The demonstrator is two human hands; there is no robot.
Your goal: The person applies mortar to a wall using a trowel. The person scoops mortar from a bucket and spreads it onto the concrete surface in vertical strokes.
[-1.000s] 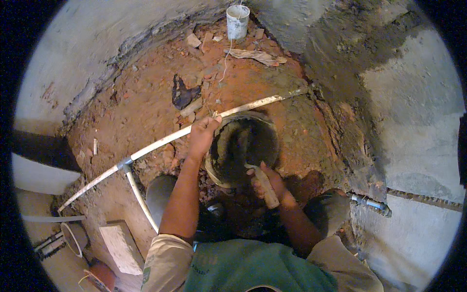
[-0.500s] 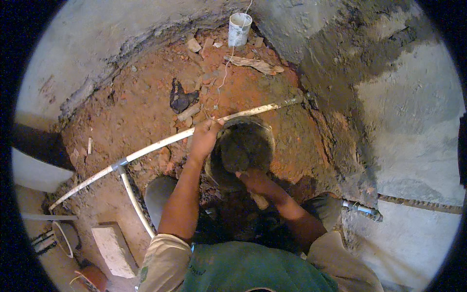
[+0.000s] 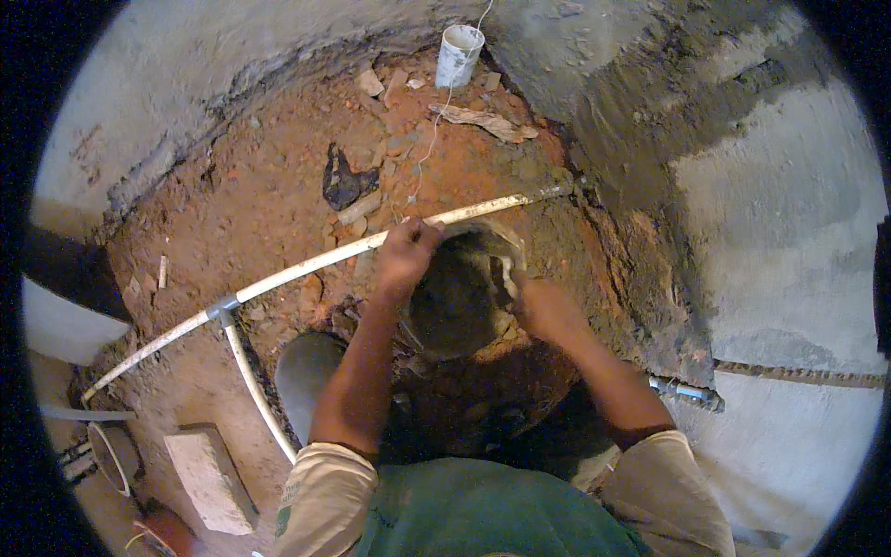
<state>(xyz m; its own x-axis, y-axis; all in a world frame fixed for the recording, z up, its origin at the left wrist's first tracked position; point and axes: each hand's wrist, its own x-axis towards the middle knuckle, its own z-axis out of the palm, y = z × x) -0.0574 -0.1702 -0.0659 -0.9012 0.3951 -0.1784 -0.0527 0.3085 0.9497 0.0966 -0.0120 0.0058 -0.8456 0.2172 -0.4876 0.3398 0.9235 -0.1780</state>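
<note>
A round pan of wet grey mortar (image 3: 457, 299) sits in front of me on the red dirt floor. My left hand (image 3: 405, 252) grips the pan's far left rim, right by a long white pipe (image 3: 316, 264) that runs across the ground. My right hand (image 3: 543, 306) is at the pan's right rim, fingers closed around a pale tool handle (image 3: 506, 275) that pokes into the mortar; the tool's blade is hidden.
A white plastic cup (image 3: 458, 54) stands at the far wall with a string running from it. Broken brick bits and a dark scrap (image 3: 343, 181) litter the dirt. A pale block (image 3: 212, 475) lies lower left, a pipe stub (image 3: 685, 392) on the right wall.
My right hand has moved from below the pan up to its right rim with the tool. My left hand has stayed on the pan's rim.
</note>
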